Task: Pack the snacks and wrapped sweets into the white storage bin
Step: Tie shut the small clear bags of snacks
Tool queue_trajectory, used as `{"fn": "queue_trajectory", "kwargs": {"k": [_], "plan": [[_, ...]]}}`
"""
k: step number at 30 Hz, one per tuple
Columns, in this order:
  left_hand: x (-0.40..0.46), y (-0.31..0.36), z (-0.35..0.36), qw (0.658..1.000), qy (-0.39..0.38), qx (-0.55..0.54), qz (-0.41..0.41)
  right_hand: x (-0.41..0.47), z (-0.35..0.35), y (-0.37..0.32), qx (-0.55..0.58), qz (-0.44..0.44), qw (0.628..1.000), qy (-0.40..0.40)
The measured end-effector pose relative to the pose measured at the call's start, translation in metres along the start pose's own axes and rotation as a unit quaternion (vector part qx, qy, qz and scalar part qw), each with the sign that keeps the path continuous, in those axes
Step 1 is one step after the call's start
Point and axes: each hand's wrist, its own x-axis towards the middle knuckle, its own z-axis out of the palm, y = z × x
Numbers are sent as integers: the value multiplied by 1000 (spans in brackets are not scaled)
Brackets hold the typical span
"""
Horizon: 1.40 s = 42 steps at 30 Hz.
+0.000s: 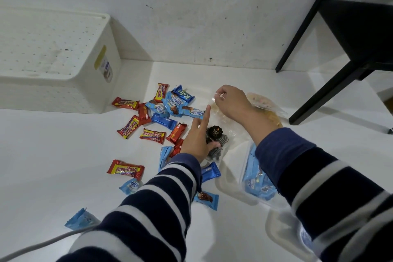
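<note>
The white perforated storage bin [53,53] stands at the left against the wall. Several wrapped sweets lie scattered on the white floor: red Beng-Beng bars [125,169] and blue wafer packs [182,94]. My left hand [196,137] grips a clear pack of dark striped cookies [219,144] with a black label, its index finger pointing up. My right hand [230,102] pinches the top of a clear plastic snack bag [265,108]. Another clear bag of blue sweets [258,185] lies under my right forearm.
A black table leg and frame [314,83] stand at the right, close to the snack bag. A grey cable [42,244] runs across the lower left floor. The wall lies straight ahead behind the pile.
</note>
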Motion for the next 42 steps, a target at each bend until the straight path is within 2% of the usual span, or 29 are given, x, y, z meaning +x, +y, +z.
{"fn": "queue_trajectory", "kwargs": {"k": [10, 17, 19, 23, 25, 29, 35, 42], "plan": [[5, -10, 3, 999, 26, -26, -13, -14, -33, 18, -71, 18, 996, -56], [7, -2, 2, 999, 10, -32, -26, -24, -34, 35, -30, 47, 998, 7], [6, 5, 0, 996, 43, -65, -43, -27, -32, 35, -25, 44, 998, 22], [9, 30, -15, 976, 174, -120, -52, -36, -34, 34, -1, 20, 1000, 16], [11, 43, -25, 967, 201, -144, -56, -42, -34, 32, 19, 5, 1000, 11], [13, 57, -31, 953, 163, -242, -78, -53, -29, 29, 52, -20, 998, 10], [8, 53, -27, 943, 158, -281, -81, -63, -29, 30, 128, -18, 991, 19], [1, 47, -24, 951, 174, -246, -72, -52, -20, 31, 32, 34, 998, 30]]}}
